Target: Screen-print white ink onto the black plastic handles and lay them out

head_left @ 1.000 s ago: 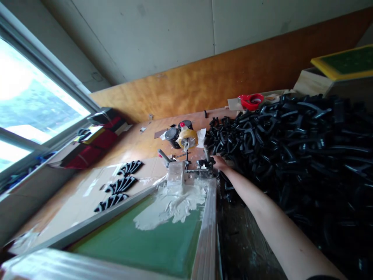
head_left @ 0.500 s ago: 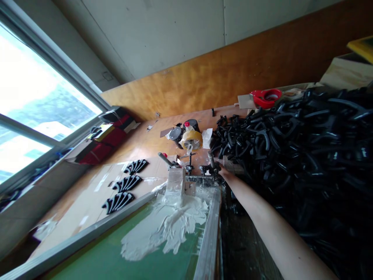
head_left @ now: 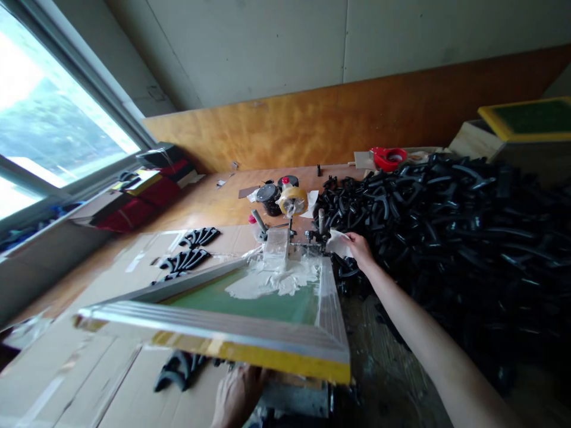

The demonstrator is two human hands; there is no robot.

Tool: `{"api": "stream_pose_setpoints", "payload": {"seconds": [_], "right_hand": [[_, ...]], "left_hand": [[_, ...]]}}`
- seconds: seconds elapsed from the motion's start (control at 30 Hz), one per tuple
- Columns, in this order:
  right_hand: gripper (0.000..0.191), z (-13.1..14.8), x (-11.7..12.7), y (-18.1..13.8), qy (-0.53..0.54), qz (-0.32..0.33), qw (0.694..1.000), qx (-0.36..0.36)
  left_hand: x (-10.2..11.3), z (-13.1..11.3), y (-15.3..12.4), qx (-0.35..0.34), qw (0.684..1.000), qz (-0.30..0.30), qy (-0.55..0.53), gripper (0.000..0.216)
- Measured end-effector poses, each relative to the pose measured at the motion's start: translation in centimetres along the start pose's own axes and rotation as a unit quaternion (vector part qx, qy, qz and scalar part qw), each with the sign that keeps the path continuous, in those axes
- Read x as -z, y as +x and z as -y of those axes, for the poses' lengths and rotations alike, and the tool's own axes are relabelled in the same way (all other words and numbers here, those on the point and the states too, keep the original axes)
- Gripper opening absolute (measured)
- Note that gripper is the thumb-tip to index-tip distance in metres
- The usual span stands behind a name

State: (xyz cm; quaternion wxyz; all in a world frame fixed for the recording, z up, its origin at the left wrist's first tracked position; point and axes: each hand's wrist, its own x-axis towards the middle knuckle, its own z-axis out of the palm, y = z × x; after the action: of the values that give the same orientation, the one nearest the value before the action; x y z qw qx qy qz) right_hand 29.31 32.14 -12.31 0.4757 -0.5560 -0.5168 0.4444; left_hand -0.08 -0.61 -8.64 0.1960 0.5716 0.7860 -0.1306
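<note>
A screen printing frame [head_left: 214,324] with an aluminium rim and green mesh is tilted over the table, its near edge raised. Thick white ink [head_left: 267,280] lies on the far part of the mesh, beside an ink-smeared block [head_left: 276,248]. My right hand [head_left: 360,251] pinches a white sheet of paper or cloth [head_left: 339,244] just right of the frame's far corner. Below the frame's near edge, my left hand [head_left: 237,389] is next to a black curved part [head_left: 179,370]; the frame hides its fingers, so its hold cannot be seen.
A large heap of black curved parts [head_left: 428,232] fills the right side. Fanned black parts [head_left: 185,260] lie on cardboard [head_left: 129,279] at left. Behind the frame stand dark tubs [head_left: 268,199] and a tape roll [head_left: 294,201]. A red tape dispenser [head_left: 389,159] sits near the back board.
The view has shifted, bringing the frame's near edge into sight. My right hand, previously hidden behind the clamp, now shows with the white sheet. My left hand has come into view below the frame.
</note>
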Motion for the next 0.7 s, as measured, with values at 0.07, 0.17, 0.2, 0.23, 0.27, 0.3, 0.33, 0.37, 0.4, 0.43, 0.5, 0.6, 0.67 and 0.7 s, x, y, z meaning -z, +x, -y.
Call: {"api": "stream_pose_setpoints", "payload": {"seconds": [0.07,0.17,0.2,0.23,0.27,0.3,0.33,0.37,0.4,0.43,0.5,0.6,0.67,0.7], "right_hand": [[0.046,0.4,1.5,-3.2,0.049,-0.024,0.998,-0.040],[0.048,0.7,2.6,-8.1,0.108,-0.037,0.989,-0.096],[0.048,0.8,2.6,-9.7,0.117,-0.030,0.987,-0.105],[0.047,0.8,2.4,-11.2,0.123,-0.023,0.986,-0.109],[0.046,0.8,2.0,-12.6,0.127,-0.019,0.986,-0.108],[0.045,0.8,1.5,-13.9,0.127,-0.018,0.986,-0.104],[0.044,0.8,0.9,-15.1,0.125,-0.018,0.987,-0.097],[0.043,0.8,0.2,-16.2,0.124,-0.017,0.988,-0.089],[0.042,0.8,-0.6,-17.2,0.121,-0.014,0.989,-0.086],[0.041,0.9,-1.4,-18.1,0.120,-0.005,0.989,-0.089],[0.042,1.2,-2.9,-19.6,0.121,0.018,0.986,-0.109],[0.045,1.6,-4.7,-21.2,0.127,0.027,0.981,-0.141],[0.048,1.8,-5.4,-22.0,0.127,0.019,0.980,-0.150],[0.048,1.8,-5.7,-22.4,0.124,0.014,0.980,-0.154]], "left_hand": [[-0.9,0.6,1.7,-0.027,0.999,0.008,0.030,0.036],[-1.2,1.7,2.4,-0.072,0.995,-0.024,0.063,0.044],[-1.1,2.0,2.3,-0.083,0.994,-0.034,0.068,0.045],[-1.0,2.3,2.2,-0.093,0.992,-0.041,0.073,0.045],[-0.9,2.6,2.1,-0.101,0.991,-0.046,0.077,0.046],[-0.8,2.7,2.1,-0.109,0.990,-0.048,0.080,0.046],[-0.8,2.9,2.2,-0.113,0.989,-0.048,0.081,0.046],[-0.8,3.0,2.3,-0.116,0.989,-0.048,0.080,0.047],[-0.9,3.1,2.4,-0.120,0.989,-0.048,0.078,0.049],[-1.0,3.2,2.5,-0.123,0.988,-0.047,0.075,0.050],[-1.2,3.5,2.7,-0.132,0.988,-0.045,0.068,0.052],[-1.3,3.8,2.8,-0.147,0.987,-0.044,0.054,0.055],[-1.0,4.2,2.8,-0.154,0.986,-0.043,0.042,0.056],[-0.8,4.4,2.8,-0.157,0.986,-0.042,0.037,0.056]]}}
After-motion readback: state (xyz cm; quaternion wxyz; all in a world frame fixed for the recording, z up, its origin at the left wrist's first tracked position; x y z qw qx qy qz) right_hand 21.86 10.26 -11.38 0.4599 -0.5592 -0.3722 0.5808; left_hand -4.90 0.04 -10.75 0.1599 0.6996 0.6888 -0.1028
